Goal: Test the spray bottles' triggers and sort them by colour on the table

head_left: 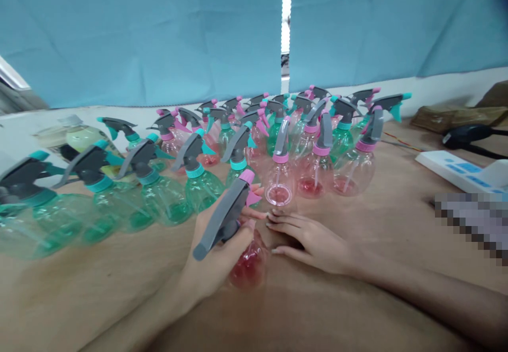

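My left hand (216,251) is wrapped round the neck of a pink spray bottle (249,267) with a grey trigger head and pink nozzle. The bottle is see-through, with a round belly low over the wooden table. Just right of it, my right hand (311,240) lies palm down, its fingers stretched out and their tips close to the left hand's fingertips. Another pink spray bottle (279,180) stands directly beyond both hands. To the left of my left hand, a green spray bottle (202,188) with a turquoise collar is closest.
Several green spray bottles (159,198) line the left side, and more pink and green ones crowd the back. A white and blue device (460,169) and a pixelated patch lie at right, near a black object (468,136). A blue curtain (159,34) hangs behind the table (130,283).
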`<action>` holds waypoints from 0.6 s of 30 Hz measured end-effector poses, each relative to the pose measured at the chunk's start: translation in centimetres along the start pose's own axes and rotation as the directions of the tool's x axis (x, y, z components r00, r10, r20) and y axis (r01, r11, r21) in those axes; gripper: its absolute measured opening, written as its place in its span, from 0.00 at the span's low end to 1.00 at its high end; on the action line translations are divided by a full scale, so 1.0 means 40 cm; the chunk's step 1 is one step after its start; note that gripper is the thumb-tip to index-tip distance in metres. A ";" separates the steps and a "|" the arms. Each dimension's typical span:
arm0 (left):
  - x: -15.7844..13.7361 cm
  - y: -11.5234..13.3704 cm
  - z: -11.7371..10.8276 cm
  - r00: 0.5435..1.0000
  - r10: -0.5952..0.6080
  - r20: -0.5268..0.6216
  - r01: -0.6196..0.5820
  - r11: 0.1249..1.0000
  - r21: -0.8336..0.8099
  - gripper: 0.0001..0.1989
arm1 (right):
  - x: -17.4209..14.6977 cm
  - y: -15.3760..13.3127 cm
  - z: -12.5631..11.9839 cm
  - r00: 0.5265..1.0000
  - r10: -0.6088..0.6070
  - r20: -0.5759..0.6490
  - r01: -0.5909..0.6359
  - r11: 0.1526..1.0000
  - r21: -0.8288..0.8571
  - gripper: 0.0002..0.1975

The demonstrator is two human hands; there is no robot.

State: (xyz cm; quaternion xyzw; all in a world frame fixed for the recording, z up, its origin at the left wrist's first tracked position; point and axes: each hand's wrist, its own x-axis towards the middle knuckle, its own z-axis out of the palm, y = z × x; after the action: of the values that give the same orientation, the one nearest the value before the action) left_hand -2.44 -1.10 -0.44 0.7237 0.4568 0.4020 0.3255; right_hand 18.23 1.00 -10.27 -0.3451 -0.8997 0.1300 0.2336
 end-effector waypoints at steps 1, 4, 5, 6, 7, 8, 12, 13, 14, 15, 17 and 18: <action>0.000 0.000 -0.001 1.000 -0.008 0.003 0.008 1.000 0.003 0.09 | 0.000 0.000 0.000 1.000 -0.001 0.000 0.001 1.000 0.000 0.26; -0.002 -0.004 -0.003 1.000 0.001 -0.006 -0.001 1.000 0.018 0.09 | 0.000 0.002 0.002 1.000 -0.002 -0.004 0.002 1.000 0.007 0.26; -0.002 -0.006 -0.004 1.000 0.009 -0.013 -0.009 1.000 0.028 0.09 | 0.000 0.002 0.002 1.000 -0.004 -0.008 0.004 1.000 0.014 0.25; -0.003 -0.009 -0.004 1.000 0.015 -0.021 -0.014 0.999 0.038 0.09 | 0.000 0.002 0.003 1.000 -0.006 -0.014 0.007 1.000 0.022 0.25; -0.005 -0.011 -0.004 0.999 0.014 -0.029 -0.013 0.999 0.051 0.09 | -0.001 0.003 0.003 1.000 -0.009 -0.018 0.009 1.000 0.030 0.25; -0.006 -0.013 -0.005 0.999 0.009 -0.036 -0.006 0.998 0.066 0.09 | -0.001 0.003 0.004 1.000 -0.011 -0.021 0.012 0.999 0.036 0.25; -0.010 -0.019 -0.006 0.999 -0.010 -0.051 0.016 0.994 0.108 0.08 | -0.001 0.002 0.003 1.000 -0.006 -0.010 0.007 1.000 0.028 0.26; -0.011 -0.020 -0.006 0.999 -0.012 -0.051 0.017 0.994 0.111 0.08 | -0.001 0.002 0.002 1.000 -0.006 -0.011 0.006 1.000 0.029 0.26; -0.010 -0.020 -0.005 0.999 -0.012 -0.052 0.018 0.994 0.110 0.08 | -0.001 0.001 0.002 1.000 -0.006 -0.015 0.007 0.999 0.033 0.25; -0.010 -0.019 -0.005 0.999 -0.013 -0.052 0.019 0.994 0.108 0.08 | -0.001 0.001 0.002 1.000 -0.007 -0.020 0.008 0.999 0.039 0.25; -0.008 -0.016 -0.003 0.998 -0.014 -0.053 0.019 0.995 0.100 0.09 | -0.001 0.001 0.002 1.000 -0.007 -0.024 0.008 0.999 0.048 0.25; -0.006 -0.013 -0.002 0.998 -0.011 -0.054 0.016 0.995 0.096 0.10 | -0.001 0.000 0.002 1.000 -0.006 -0.023 0.007 0.999 0.050 0.25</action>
State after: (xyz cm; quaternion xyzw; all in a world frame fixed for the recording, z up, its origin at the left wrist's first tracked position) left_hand -2.80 -1.13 -0.91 0.7243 0.4891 0.3966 0.2808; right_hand 18.23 0.98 -10.34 -0.3377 -0.8946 0.1477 0.2528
